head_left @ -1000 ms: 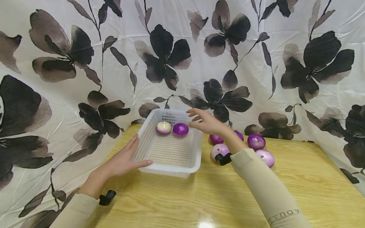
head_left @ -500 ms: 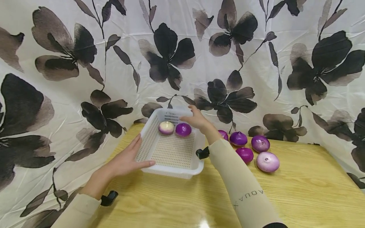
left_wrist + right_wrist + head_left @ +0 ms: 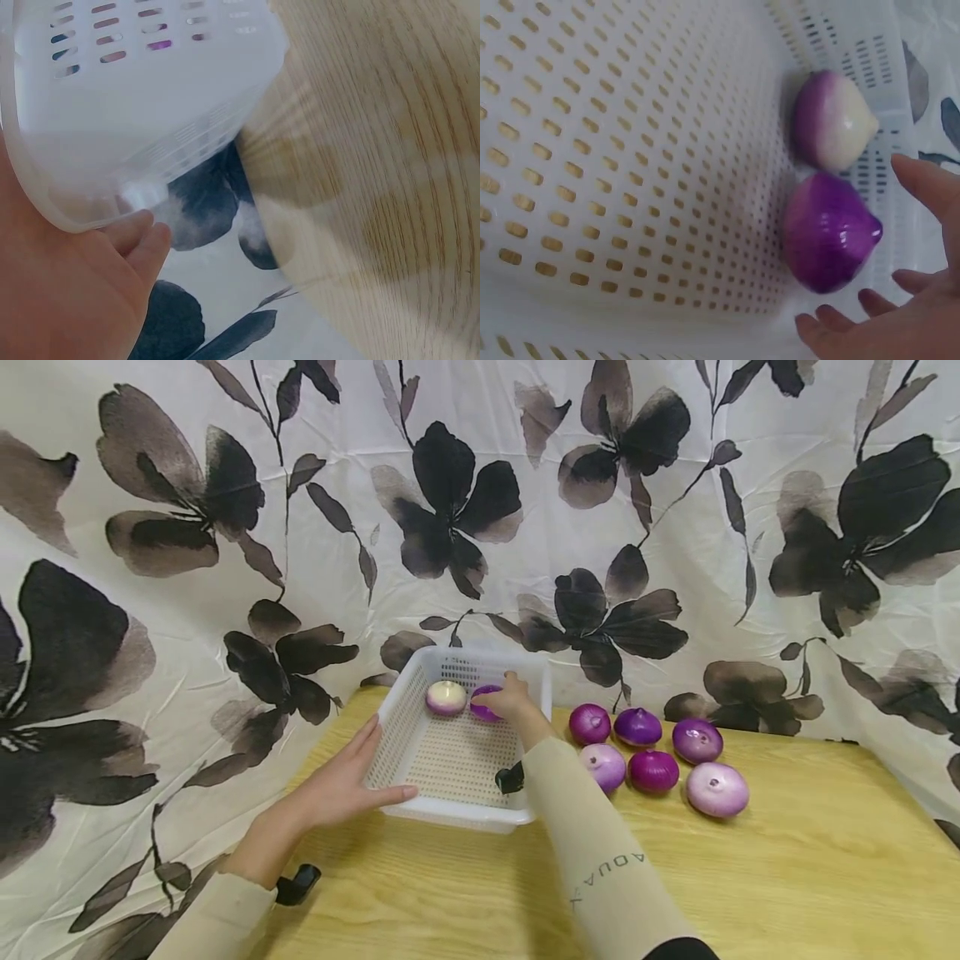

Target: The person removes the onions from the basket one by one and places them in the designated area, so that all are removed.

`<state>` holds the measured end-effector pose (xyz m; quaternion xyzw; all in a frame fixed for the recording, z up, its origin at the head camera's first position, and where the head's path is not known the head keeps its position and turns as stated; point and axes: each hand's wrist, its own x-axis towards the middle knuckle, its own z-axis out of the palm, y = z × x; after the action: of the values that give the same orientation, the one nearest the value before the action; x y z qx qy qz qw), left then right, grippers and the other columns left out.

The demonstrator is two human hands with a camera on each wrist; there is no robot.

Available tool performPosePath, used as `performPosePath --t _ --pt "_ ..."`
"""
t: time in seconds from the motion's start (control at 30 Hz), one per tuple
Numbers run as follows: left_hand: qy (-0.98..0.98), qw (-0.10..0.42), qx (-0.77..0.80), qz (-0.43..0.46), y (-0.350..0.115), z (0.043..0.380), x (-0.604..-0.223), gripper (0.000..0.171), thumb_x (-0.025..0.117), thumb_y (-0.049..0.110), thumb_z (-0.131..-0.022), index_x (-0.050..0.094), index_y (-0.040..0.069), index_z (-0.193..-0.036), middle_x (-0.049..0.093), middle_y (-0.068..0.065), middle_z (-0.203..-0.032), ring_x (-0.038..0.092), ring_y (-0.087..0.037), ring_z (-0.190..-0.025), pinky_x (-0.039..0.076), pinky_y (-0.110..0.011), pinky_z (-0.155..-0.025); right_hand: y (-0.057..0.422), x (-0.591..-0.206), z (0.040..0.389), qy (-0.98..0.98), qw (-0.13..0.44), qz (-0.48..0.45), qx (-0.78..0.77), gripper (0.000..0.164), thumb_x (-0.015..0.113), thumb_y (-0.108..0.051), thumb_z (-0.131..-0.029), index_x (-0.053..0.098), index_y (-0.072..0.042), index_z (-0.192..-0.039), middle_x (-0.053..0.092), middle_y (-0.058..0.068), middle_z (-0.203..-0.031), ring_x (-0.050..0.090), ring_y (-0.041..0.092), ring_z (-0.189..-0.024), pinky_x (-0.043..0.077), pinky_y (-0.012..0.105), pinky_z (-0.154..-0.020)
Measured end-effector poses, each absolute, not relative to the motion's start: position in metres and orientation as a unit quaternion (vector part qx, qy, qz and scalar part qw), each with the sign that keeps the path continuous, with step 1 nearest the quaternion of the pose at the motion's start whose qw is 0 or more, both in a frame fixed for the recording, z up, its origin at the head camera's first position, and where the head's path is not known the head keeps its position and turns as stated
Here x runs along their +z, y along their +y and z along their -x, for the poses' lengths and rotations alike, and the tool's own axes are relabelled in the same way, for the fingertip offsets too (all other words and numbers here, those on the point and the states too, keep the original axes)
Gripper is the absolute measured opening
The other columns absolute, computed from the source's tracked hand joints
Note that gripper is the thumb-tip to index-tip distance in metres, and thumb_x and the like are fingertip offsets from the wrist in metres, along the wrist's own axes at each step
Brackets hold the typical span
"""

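A white perforated plastic basket [image 3: 450, 760] stands at the left of the table. My left hand [image 3: 341, 777] holds its near-left corner, thumb along the front rim and fingers against the outer left wall; in the left wrist view bent fingertips [image 3: 154, 244] show at the wall. Two onions lie at the basket's far end: a half-white, half-purple onion [image 3: 446, 698] and a glossy purple onion [image 3: 831, 232]. My right hand [image 3: 514, 706] reaches over the right wall, partly covering the purple onion in the head view. In the right wrist view its spread fingers curve beside that onion, holding nothing.
Right of the basket lie several more onions, among them a purple onion [image 3: 698, 741] and a pale pinkish onion [image 3: 717, 790]. My right sleeve [image 3: 592, 835] passes beside them. A floral cloth [image 3: 480, 527] hangs behind the wooden table [image 3: 825, 877].
My right hand has moved leftward from the basket's far-right rim and lowered into the basket over the purple onion. The left hand keeps its place on the corner.
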<state>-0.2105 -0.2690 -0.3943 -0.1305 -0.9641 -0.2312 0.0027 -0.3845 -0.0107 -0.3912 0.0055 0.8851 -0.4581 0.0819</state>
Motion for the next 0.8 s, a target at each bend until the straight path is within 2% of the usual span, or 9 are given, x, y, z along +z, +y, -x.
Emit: performPosePath --t 0.2,0.3,0.5,0.8 --pt "-0.965 0.002 -0.228 0.131 -0.267 0.211 -0.393 0.126 0.064 0.077 -0.083 0.006 -0.002 -0.162 -0.004 -0.016 -0.172 0.015 -0.046 -0.153 0.022 -0.062 -0.120 -0.006 -0.403 0.399 0.890 0.099 -0.020 -0.445 0.098 0.079 -0.030 -0.090 0.019 -0.005 -0.162 0.025 0.022 -0.164 0.028 0.040 -0.151 0.027 0.049 -0.123" --pt "-0.965 0.001 -0.228 0.130 -0.267 0.212 -0.393 0.126 0.064 0.077 -0.083 0.005 -0.001 -0.163 -0.004 -0.015 -0.172 0.015 -0.046 -0.153 0.022 -0.063 -0.120 -0.005 -0.402 0.396 0.893 0.107 0.008 -0.437 0.089 0.078 -0.026 -0.090 0.028 -0.003 -0.160 0.034 0.021 -0.161 0.035 0.038 -0.148 0.029 0.048 -0.123" --pt "-0.966 0.002 -0.224 0.127 -0.268 0.211 -0.395 0.125 0.064 0.077 -0.084 0.006 -0.001 -0.163 -0.003 -0.016 -0.172 0.016 -0.046 -0.153 0.023 -0.063 -0.120 -0.004 -0.394 0.376 0.912 0.091 0.084 -0.391 0.066 0.079 -0.021 -0.088 0.050 0.004 -0.143 0.056 0.023 -0.143 0.052 0.038 -0.134 0.041 0.046 -0.115" --pt "-0.966 -0.001 -0.225 0.125 -0.268 0.210 -0.396 0.125 0.064 0.077 -0.084 0.008 -0.002 -0.162 -0.003 -0.016 -0.172 0.016 -0.046 -0.153 0.024 -0.063 -0.120 -0.005 -0.395 0.368 0.927 0.103 0.101 -0.347 0.071 0.083 -0.026 -0.086 0.049 -0.001 -0.143 0.056 0.021 -0.142 0.052 0.036 -0.134 0.042 0.046 -0.114"
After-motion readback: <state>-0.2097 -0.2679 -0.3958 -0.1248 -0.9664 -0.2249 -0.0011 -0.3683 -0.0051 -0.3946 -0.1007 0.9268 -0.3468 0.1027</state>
